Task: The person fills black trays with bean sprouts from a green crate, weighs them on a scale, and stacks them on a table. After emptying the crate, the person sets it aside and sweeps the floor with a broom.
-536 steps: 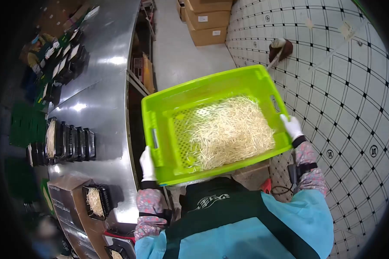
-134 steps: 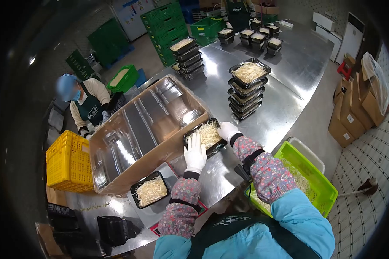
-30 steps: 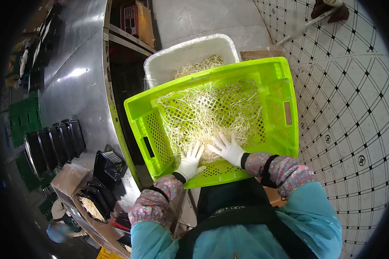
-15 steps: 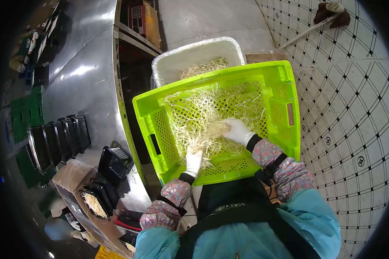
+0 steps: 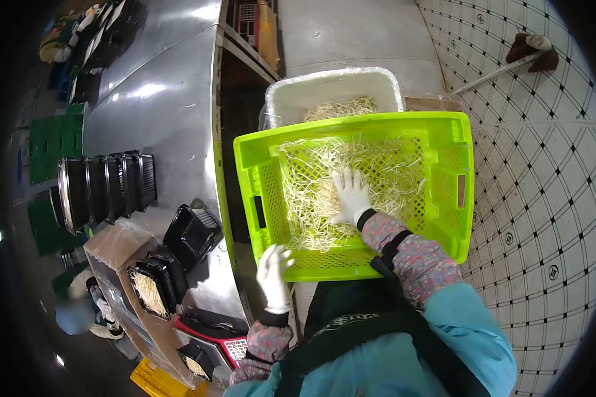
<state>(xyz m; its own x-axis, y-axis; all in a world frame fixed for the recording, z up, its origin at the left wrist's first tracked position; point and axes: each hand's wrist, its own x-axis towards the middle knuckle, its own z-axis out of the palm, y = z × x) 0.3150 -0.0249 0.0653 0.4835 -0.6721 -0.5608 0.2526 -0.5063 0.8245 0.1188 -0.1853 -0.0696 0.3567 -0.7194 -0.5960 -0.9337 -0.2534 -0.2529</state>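
Right hand (image 5: 351,196) splayed, left hand (image 5: 273,274) half-curled

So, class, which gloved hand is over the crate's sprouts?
The right hand, spread over the sprouts; the left hand is at a corner of the crate.

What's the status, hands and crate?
Right hand open, palm down on the sprouts in the green crate. Left hand open by its near-left corner, nothing seen in it. Right hand hides some sprouts.

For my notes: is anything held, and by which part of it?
Nothing looks held: the right hand lies open on bean sprouts, the left hand is open.
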